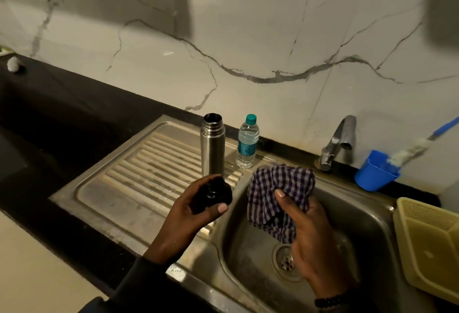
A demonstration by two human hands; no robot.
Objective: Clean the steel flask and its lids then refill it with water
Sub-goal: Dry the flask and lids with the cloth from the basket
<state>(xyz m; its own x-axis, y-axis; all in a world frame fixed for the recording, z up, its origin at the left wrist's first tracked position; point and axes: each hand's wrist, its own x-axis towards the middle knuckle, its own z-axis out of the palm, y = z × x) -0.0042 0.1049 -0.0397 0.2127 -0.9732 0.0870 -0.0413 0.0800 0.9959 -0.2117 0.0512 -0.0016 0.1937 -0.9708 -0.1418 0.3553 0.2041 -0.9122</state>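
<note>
Left hand [196, 203] gripping black lid [213, 192] over drainboard edge [223, 215]; right hand [310, 233] clutching checked cloth [280, 186] above open sink basin [367, 215].

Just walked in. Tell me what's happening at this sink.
A person is at a steel kitchen sink. The left hand holds a small black flask lid, and the right hand grips a blue-and-white checked cloth over the basin. The tall steel flask stands open and upright on the ribbed draining board, beside a capped clear plastic water bottle. No water is seen running from the tap.
</note>
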